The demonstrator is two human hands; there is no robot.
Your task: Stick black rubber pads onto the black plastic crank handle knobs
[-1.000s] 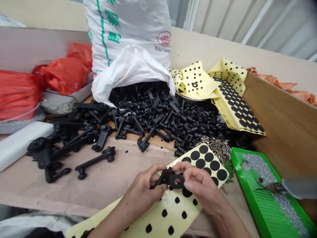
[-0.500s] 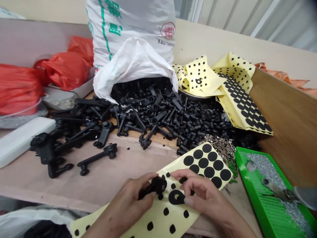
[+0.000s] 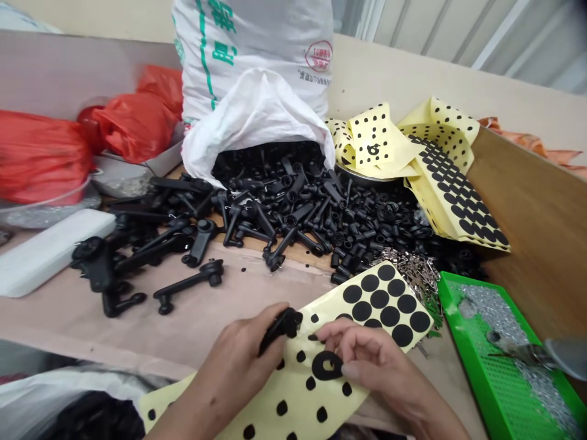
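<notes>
In my left hand (image 3: 238, 351) is a black plastic crank handle (image 3: 280, 327), gripped between thumb and fingers, its hub end pointing right. Much of the handle is hidden by the fingers. My right hand (image 3: 373, 357) is closed, thumb and finger pinching the right edge of a black ring-shaped sticker (image 3: 316, 365). Through the ring's hole some yellow shows. Both hands are over a yellow sticker sheet (image 3: 268, 391), which has large black discs at its upper right and small black dots lower down.
Behind lie many black crank handles (image 3: 238, 226), spilling from a white sack (image 3: 257, 116). Small black caps (image 3: 367, 226) and metal pins (image 3: 410, 266) are heaped to the right. A green tray (image 3: 477, 360) holds small metal parts. More sticker sheets (image 3: 452, 195) stand at back right.
My left hand has tilted the crank handle, so its round end no longer faces me. The ring sticker stays in my right hand's pinch. The view has shifted slightly.
</notes>
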